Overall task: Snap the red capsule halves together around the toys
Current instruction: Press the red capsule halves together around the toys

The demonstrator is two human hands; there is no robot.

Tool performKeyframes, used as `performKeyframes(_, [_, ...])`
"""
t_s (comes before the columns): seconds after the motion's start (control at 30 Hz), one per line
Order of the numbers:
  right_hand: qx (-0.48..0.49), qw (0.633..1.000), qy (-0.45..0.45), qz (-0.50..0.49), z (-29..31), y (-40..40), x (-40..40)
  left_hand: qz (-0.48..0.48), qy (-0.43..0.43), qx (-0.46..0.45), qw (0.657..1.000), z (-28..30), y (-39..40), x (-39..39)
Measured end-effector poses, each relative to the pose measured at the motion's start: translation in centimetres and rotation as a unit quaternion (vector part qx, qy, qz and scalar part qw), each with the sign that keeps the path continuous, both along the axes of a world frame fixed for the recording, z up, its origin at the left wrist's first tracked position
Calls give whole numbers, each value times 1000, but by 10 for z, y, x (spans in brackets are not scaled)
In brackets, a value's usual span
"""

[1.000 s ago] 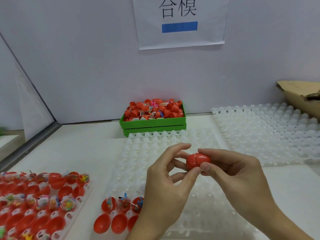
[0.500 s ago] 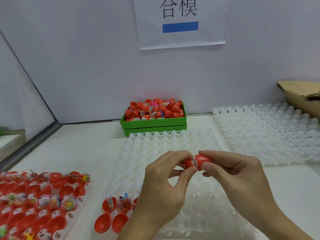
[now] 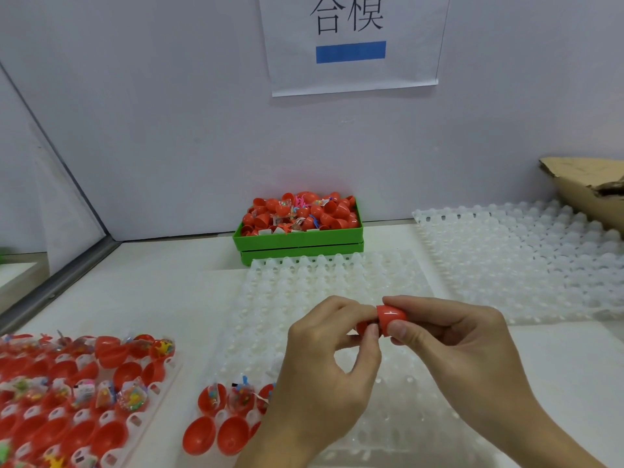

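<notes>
Left tray [image 3: 101, 461]: white moulded cups, many glossy red halves, several with bagged toys.
Left hand [image 3: 324, 373]: pinches one capsule half [image 3: 362, 327], mostly hidden.
Right hand [image 3: 449, 336]: grips one smooth domed red half [image 3: 391, 315], meeting the other above the centre tray [image 3: 337, 282].
Green boxes [image 3: 300, 243]: two, stacked.

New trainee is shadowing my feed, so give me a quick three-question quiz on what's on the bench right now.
1. True or false: the green plastic box by the wall holds red capsule halves.
2. Which hand pinches the larger visible red plastic capsule half? A left hand B right hand
3. Fill in: the torn cardboard box sits at the far ____ edge.

Key: 1 true; 2 B; 3 right.
</notes>
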State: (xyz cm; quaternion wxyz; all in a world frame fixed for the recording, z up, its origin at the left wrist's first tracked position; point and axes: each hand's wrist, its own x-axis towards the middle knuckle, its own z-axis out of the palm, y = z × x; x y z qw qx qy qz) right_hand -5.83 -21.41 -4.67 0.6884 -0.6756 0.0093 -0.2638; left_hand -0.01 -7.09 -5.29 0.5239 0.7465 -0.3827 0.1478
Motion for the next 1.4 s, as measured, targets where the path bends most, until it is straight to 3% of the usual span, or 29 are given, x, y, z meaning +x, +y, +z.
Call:
performKeyframes(0.3, [-3,1000,-2,12,0,0,-1,-2,159,-60,985,-1,-3,-2])
performKeyframes(0.67, [-17,1000,-4,5,3,-3,-1,-30,168,-89,981,3,-2,-4])
performKeyframes(0.83, [-36,999,1,12,5,-5,-2,-23,234,-137,962,3,-4,0])
performKeyframes(1.1, [-64,998,11,-1,3,-6,-1,-47,271,-158,948,5,-4,-1])
performKeyframes(1.4, [-31,999,15,-4,-1,-7,0,-20,256,-133,957,4,-4,-2])
